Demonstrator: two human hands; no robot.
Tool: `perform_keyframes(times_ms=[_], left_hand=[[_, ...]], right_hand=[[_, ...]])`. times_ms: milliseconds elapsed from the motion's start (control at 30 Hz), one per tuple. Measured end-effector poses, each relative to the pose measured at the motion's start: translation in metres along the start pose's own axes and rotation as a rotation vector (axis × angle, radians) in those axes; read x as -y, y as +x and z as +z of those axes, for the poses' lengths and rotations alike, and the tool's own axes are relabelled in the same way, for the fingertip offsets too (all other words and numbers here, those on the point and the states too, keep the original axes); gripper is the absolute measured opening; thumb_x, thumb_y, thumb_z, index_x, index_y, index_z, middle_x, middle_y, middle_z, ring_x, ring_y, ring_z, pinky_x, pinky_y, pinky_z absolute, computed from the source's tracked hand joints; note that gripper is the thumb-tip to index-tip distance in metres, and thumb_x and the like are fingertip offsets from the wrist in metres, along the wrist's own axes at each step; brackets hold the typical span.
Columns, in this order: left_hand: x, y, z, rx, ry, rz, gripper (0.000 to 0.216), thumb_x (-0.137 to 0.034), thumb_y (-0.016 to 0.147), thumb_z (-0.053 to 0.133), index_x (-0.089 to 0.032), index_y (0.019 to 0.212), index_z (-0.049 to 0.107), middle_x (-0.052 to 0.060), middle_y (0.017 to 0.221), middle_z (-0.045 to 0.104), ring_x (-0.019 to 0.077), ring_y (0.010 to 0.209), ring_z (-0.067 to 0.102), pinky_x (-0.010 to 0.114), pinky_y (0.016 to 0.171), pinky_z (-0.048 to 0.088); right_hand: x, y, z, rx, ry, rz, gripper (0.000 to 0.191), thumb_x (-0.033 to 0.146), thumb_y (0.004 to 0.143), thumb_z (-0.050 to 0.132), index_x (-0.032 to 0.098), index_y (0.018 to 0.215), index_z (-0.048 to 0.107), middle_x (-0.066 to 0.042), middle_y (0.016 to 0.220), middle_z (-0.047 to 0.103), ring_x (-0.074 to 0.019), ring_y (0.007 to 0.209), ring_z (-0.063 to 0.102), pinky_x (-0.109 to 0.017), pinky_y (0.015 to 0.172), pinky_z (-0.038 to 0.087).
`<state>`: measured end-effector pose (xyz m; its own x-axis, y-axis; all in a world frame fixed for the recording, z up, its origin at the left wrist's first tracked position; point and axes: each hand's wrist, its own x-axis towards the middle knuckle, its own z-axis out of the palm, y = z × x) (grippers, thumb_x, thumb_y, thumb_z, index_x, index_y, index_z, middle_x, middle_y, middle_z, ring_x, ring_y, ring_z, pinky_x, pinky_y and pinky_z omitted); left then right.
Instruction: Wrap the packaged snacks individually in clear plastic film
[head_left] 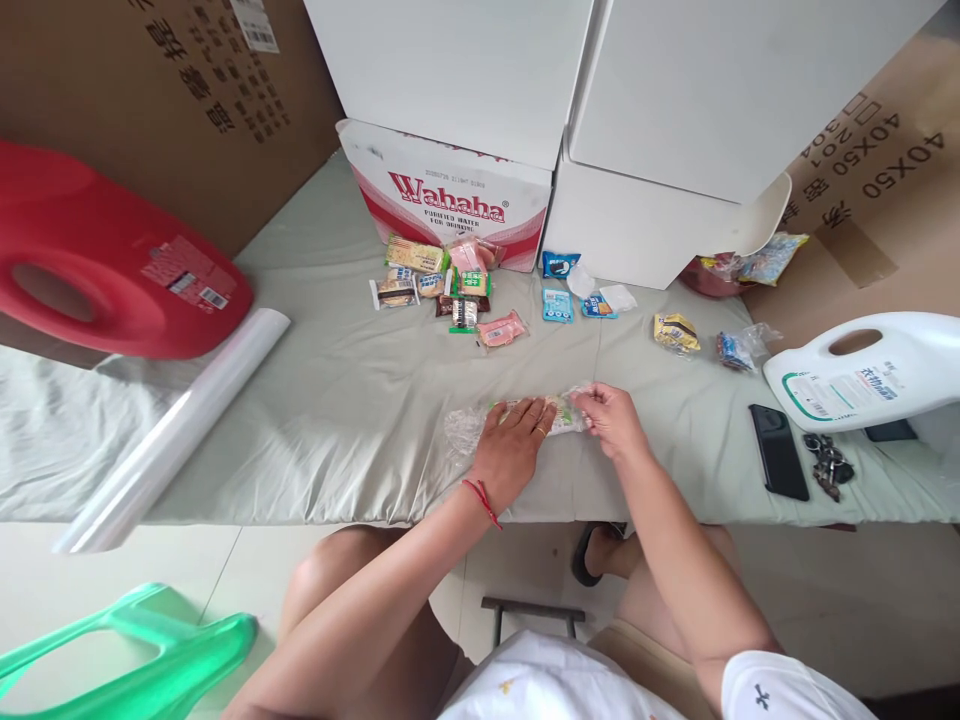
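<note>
A snack packet [564,414] with green and white print lies in crumpled clear plastic wrap [461,428] near the table's front edge. My left hand [513,440] rests flat on top, its fingers stretched out and covering much of the packet. At the right end, my right hand [615,420] pinches the plastic between thumb and fingers. Beyond the hands is a pile of small wrapped snacks, with a pink packet [503,330] closest. To their right lie blue packets [557,305] and a yellow packet [676,332].
Left are a roll of clear film [180,425] and a red jug [127,250]. A Wahaha carton [450,195] and white boxes [465,60] stand behind. Right are a white detergent bottle [862,370], a phone [778,452] and keys [829,465]. A green plastic stool [150,650] stands below.
</note>
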<state>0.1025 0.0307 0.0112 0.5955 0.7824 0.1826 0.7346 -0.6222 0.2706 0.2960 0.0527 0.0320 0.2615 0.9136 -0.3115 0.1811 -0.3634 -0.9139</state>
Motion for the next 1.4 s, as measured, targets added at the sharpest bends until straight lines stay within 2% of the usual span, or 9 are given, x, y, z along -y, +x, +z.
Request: perform_keyframes(times_ms=[133, 300, 533, 700, 833, 1100, 1200, 1300, 1400], left_hand=[[-0.002, 0.001, 0.005, -0.04, -0.087, -0.081, 0.054, -0.012, 0.099, 0.033, -0.021, 0.15, 0.049, 0.012, 0.153, 0.054, 0.0279, 0.142, 0.049, 0.055, 0.117, 0.036], [0.009, -0.002, 0.001, -0.073, -0.34, -0.24, 0.055, -0.01, 0.093, 0.037, -0.009, 0.147, 0.049, 0.017, 0.147, 0.059, 0.0245, 0.14, 0.052, 0.047, 0.121, 0.037], [0.018, 0.002, -0.016, -0.02, -0.38, -0.075, 0.053, -0.011, 0.092, 0.042, -0.023, 0.141, 0.059, 0.006, 0.15, 0.058, 0.0277, 0.135, 0.053, 0.051, 0.111, 0.044], [0.02, 0.004, -0.019, 0.085, -0.29, -0.176, 0.05, -0.018, 0.095, 0.041, -0.02, 0.143, 0.055, 0.009, 0.151, 0.057, 0.0341, 0.141, 0.045, 0.065, 0.117, 0.031], [0.017, 0.004, -0.021, 0.181, -0.333, -0.169, 0.054, -0.016, 0.095, 0.037, -0.018, 0.147, 0.05, 0.011, 0.159, 0.047, 0.0325, 0.148, 0.037, 0.07, 0.121, 0.019], [0.043, -0.001, -0.032, 0.15, -0.497, -0.256, 0.053, -0.018, 0.092, 0.037, -0.015, 0.142, 0.054, 0.015, 0.15, 0.055, 0.0275, 0.141, 0.048, 0.048, 0.119, 0.037], [0.061, -0.017, -0.043, 0.045, -0.377, -0.448, 0.054, -0.033, 0.094, 0.044, -0.008, 0.142, 0.051, 0.022, 0.146, 0.055, 0.0346, 0.138, 0.049, 0.048, 0.113, 0.041], [0.069, -0.031, -0.054, 0.177, -0.371, -0.526, 0.074, -0.055, 0.084, 0.061, -0.011, 0.142, 0.049, 0.022, 0.144, 0.054, 0.0362, 0.126, 0.057, 0.045, 0.1, 0.048], [0.07, -0.033, -0.059, 0.272, -0.473, -0.523, 0.058, -0.056, 0.086, 0.056, -0.014, 0.126, 0.059, 0.017, 0.119, 0.067, 0.0289, 0.102, 0.066, 0.037, 0.083, 0.05]], right_hand=[[-0.001, -0.02, 0.041, -0.116, -0.356, -0.335, 0.023, 0.039, 0.091, 0.055, 0.021, 0.087, 0.069, -0.005, 0.079, 0.064, -0.0187, 0.07, 0.06, -0.032, 0.068, 0.051], [-0.02, -0.055, 0.061, -0.112, -0.672, -0.587, 0.04, 0.032, 0.099, 0.044, 0.019, 0.134, 0.062, -0.016, 0.114, 0.055, -0.0269, 0.104, 0.059, -0.041, 0.089, 0.055], [-0.029, -0.07, 0.075, -0.101, -0.746, -0.638, 0.046, 0.023, 0.097, 0.045, 0.021, 0.143, 0.053, -0.02, 0.134, 0.05, -0.0345, 0.117, 0.052, -0.055, 0.099, 0.05], [-0.025, -0.073, 0.046, 0.081, -0.527, -0.709, 0.04, 0.024, 0.097, 0.05, 0.026, 0.136, 0.059, -0.014, 0.141, 0.054, -0.0273, 0.119, 0.059, -0.045, 0.1, 0.053], [-0.021, -0.061, 0.023, -0.194, -0.49, -0.727, 0.033, 0.028, 0.103, 0.043, 0.026, 0.126, 0.067, -0.011, 0.123, 0.069, -0.0254, 0.121, 0.06, -0.046, 0.105, 0.05], [-0.018, -0.05, 0.054, 0.065, -0.976, -0.687, 0.05, 0.039, 0.108, 0.033, 0.022, 0.153, 0.046, -0.01, 0.158, 0.048, -0.0298, 0.151, 0.035, -0.064, 0.124, 0.018], [-0.019, -0.053, 0.058, 0.028, -0.998, -0.673, 0.048, 0.038, 0.108, 0.031, 0.026, 0.151, 0.049, -0.009, 0.156, 0.051, -0.0286, 0.15, 0.038, -0.065, 0.123, 0.017], [-0.021, -0.051, 0.058, 0.021, -0.986, -0.679, 0.046, 0.037, 0.108, 0.034, 0.026, 0.149, 0.051, -0.009, 0.154, 0.053, -0.0288, 0.149, 0.039, -0.063, 0.122, 0.021], [-0.025, -0.048, 0.058, 0.012, -0.948, -0.682, 0.046, 0.037, 0.108, 0.034, 0.025, 0.148, 0.052, -0.009, 0.154, 0.052, -0.0288, 0.149, 0.038, -0.059, 0.121, 0.026]])
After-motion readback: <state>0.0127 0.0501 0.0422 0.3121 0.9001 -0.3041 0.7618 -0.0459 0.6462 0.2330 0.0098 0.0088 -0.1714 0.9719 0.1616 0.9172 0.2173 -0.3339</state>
